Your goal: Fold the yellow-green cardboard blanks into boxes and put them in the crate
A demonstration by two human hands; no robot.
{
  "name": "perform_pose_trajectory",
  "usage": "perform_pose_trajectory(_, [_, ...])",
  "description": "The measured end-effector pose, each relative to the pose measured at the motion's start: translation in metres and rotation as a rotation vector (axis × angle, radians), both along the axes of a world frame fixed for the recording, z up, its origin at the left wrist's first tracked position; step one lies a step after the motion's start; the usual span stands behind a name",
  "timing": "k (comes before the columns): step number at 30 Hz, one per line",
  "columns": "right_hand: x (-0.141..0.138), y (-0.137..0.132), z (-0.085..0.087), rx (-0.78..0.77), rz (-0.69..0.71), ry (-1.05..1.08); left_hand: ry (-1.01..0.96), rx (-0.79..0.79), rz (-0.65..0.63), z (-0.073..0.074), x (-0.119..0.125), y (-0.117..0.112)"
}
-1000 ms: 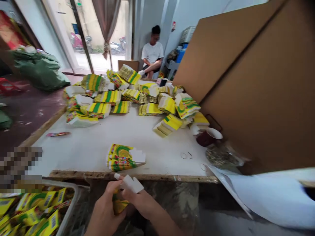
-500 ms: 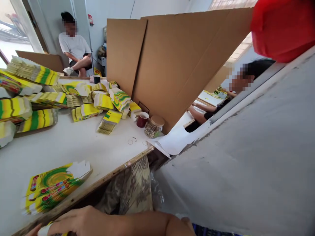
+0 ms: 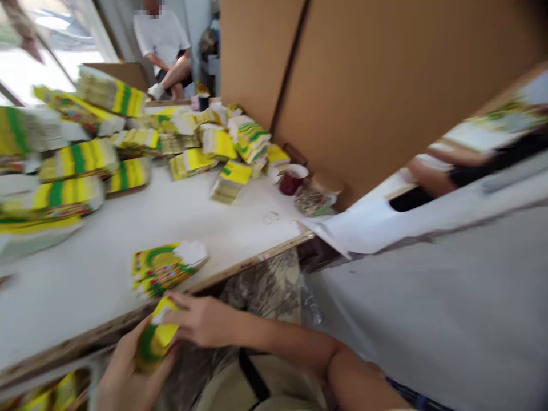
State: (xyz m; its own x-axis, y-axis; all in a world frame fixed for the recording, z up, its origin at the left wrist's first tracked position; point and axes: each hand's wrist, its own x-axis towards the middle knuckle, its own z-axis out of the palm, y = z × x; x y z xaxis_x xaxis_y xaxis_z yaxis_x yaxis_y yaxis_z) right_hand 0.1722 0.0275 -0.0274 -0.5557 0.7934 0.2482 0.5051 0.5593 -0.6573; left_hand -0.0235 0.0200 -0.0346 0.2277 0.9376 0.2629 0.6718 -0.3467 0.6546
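In front of me, below the table edge, a small yellow and green carton [image 3: 150, 347] is held between both hands. My left hand [image 3: 124, 371] wraps round its lower part, thumb on one side and fingers on the other. At its upper end, my right hand [image 3: 200, 321] has its fingers closed on the white and yellow flaps. Blur hides the exact finger contact. Just beyond lie a few flat yellow cartons [image 3: 165, 268] with white flaps, near the table's front edge.
Bundles of folded cartons [image 3: 77, 162] cover the table's [image 3: 103, 257] far left. A red mug [image 3: 293, 179] and a jar [image 3: 314, 197] stand by the cardboard partition [image 3: 363, 97]. More yellow cartons [image 3: 64, 391] sit in a container at lower left. A seated person [image 3: 160, 43] is behind.
The view has tilted down and shifted left. My left hand has come into view, and the carton, mostly hidden before, now shows between both hands.
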Motion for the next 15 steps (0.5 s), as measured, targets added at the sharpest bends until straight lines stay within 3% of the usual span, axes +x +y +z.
perform_pose_trajectory(3, [0.008, 0.002, 0.003, -0.112, -0.033, 0.128, 0.045, -0.026, -0.024, 0.012, -0.006, -0.004])
perform_pose_trajectory(9, [0.02, 0.008, 0.013, -0.21, 0.098, 0.165, 0.124, -0.128, -0.085, 0.031, 0.002, -0.006])
perform_pose_trajectory(15, [0.002, 0.006, 0.01, -0.229, -0.007, 0.18, 0.177, 0.041, -0.067, 0.015, -0.01, -0.002])
